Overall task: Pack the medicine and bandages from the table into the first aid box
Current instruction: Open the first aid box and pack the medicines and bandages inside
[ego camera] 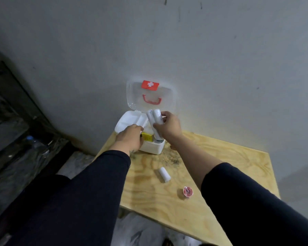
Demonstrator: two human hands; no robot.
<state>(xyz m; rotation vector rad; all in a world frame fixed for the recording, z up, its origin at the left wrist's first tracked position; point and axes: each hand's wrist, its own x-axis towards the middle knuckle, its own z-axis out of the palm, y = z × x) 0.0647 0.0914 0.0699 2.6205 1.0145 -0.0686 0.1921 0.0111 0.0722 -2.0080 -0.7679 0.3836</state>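
Note:
The white first aid box [154, 148] stands open at the table's far left corner, its clear lid [167, 101] with a red cross label leaning on the wall. My right hand [169, 127] grips two white bandage rolls [154, 118] upright over the box opening. My left hand [132, 138] holds the white inner tray [130, 119], lifted and tilted off to the left. A yellow medicine pack [147, 136] shows inside the box. Another white bandage roll [164, 174] lies on the table, and a small red-and-white round tape [188, 191] sits nearer me.
The plywood table [229, 166] is pushed against a grey wall. Its left edge drops to the floor, where a plastic bottle [36, 144] lies among dark clutter. A dark stain marks the wood just in front of the box.

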